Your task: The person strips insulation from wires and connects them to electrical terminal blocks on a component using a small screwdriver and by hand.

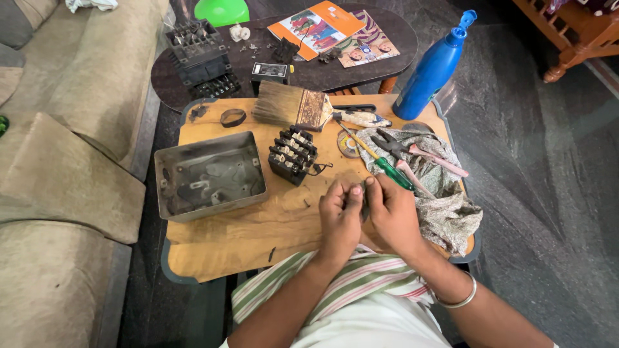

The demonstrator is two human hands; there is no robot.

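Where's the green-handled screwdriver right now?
The green-handled screwdriver lies on the wooden board, just above the right hand, beside the pliers.

Both hands (367,216) together, fingers (354,191) pinched.

A worn wooden board (258,225), its grain scuffed and stained, carries a dull grey metal box (207,174) with a sooty, matt interior. Beside it sits a black plastic switch block (293,154) with small metal contacts. At the far edge lies a paintbrush (296,107) with coarse bristles and a rusty metal ferrule. To the right, a crumpled patterned cloth (445,206) holds pliers (412,151) with pink plastic grips and a screwdriver (380,164) with a translucent green handle. A glossy blue plastic bottle (432,67) stands beyond, near shiny paper booklets (322,26).
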